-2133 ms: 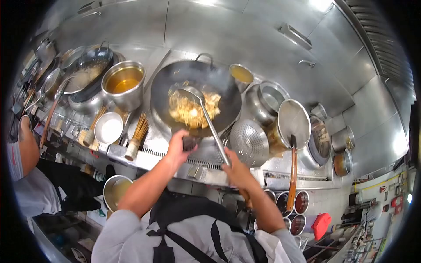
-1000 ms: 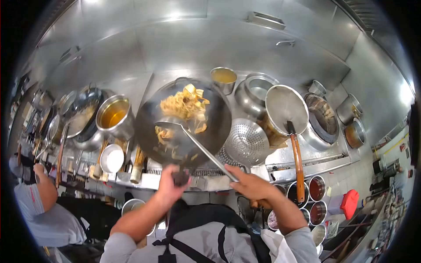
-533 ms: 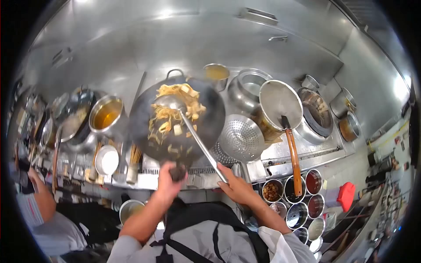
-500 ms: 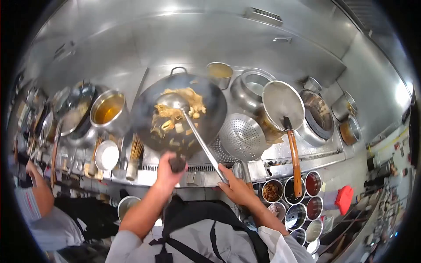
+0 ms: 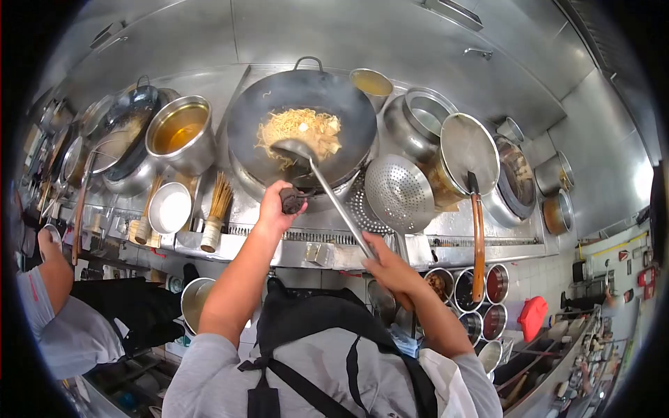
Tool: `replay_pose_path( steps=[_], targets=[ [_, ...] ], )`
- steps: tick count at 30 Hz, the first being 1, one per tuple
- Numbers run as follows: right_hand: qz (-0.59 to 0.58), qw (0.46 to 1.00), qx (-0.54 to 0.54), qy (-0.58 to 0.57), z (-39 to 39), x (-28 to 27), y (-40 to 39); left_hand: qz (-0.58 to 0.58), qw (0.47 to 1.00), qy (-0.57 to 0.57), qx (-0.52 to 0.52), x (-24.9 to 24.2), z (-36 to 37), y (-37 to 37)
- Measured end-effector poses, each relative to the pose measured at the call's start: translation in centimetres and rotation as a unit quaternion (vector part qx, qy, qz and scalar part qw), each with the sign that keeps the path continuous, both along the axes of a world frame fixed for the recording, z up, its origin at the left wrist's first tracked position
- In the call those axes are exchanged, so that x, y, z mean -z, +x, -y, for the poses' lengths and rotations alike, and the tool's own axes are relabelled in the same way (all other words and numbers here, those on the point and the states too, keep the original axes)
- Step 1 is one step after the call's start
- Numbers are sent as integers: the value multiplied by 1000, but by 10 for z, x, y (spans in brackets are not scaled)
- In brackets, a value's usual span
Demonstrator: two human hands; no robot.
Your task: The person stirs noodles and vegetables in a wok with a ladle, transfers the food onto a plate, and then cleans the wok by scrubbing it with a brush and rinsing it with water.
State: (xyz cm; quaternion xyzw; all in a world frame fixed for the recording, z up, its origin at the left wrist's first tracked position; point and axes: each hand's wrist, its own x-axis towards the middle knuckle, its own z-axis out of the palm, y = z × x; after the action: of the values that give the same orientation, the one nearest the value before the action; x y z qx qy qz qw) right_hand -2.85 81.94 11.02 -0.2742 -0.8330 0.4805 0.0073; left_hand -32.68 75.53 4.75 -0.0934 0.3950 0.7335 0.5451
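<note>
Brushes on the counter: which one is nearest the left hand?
The brush between the white bowl and the left hand; the other brush is on the bowl's far side.

Steel counter seen from above, with a narrow bare strip between the oil pot and the wok; a bamboo brush lies toward its near end. A perforated strainer crowds the wok's right. The left hand, on the wok handle, and the slanting ladle obstruct the near side. Space opens above the far rim.
</note>
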Motion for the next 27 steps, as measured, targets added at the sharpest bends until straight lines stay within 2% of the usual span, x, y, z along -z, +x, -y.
replay_pose_path(
  steps=[3,5,7,8,9,11,13,15,16,17,19,22,25,26,27],
  targets=[
    [-23,998,37,44,11,-3,-30,4,1000,-2,5,-1,0,0],
    [5,999,30,11,21,-18,-31,-7,1000,0,0,0,1,-1],
    [9,969,17,-246,21,-30,-27,-12,1000,4,-6,-4,0,3],
    [-17,958,21,-285,20,-25,-31,-11,1000,13,-12,-6,0,3],
    [-14,957,21,-288,17,-20,-39,-10,1000,22,-17,-8,1,5],
    [24,982,61,-176,3,-15,-61,-2,1000,17,-3,0,0,3],
    [-12,980,90,-175,-7,-19,-68,-15,1000,4,-8,0,-1,2],
    [-60,951,186,-238,-16,-32,-58,-7,1000,13,-20,0,-3,3],
    [-63,959,212,-177,-22,-24,-57,-6,1000,13,-24,-1,-4,4],
    [-60,961,207,-175,-31,-14,-61,-4,1000,10,-26,-2,-2,5],
    [-96,945,275,-150,-48,-14,-81,-6,1000,8,-28,-1,2,5],
    [-117,946,222,-203,-73,-11,-135,-15,1000,11,-25,-4,-3,7],
    [-91,947,157,-266,-62,-10,-182,-17,1000,9,-21,0,-2,4],
    [-91,947,156,-266,-56,-12,-182,-13,1000,12,-16,1,-2,3],
    [-46,975,100,-191,-42,-17,-176,-9,1000,15,-12,2,-2,2]
  ],
)
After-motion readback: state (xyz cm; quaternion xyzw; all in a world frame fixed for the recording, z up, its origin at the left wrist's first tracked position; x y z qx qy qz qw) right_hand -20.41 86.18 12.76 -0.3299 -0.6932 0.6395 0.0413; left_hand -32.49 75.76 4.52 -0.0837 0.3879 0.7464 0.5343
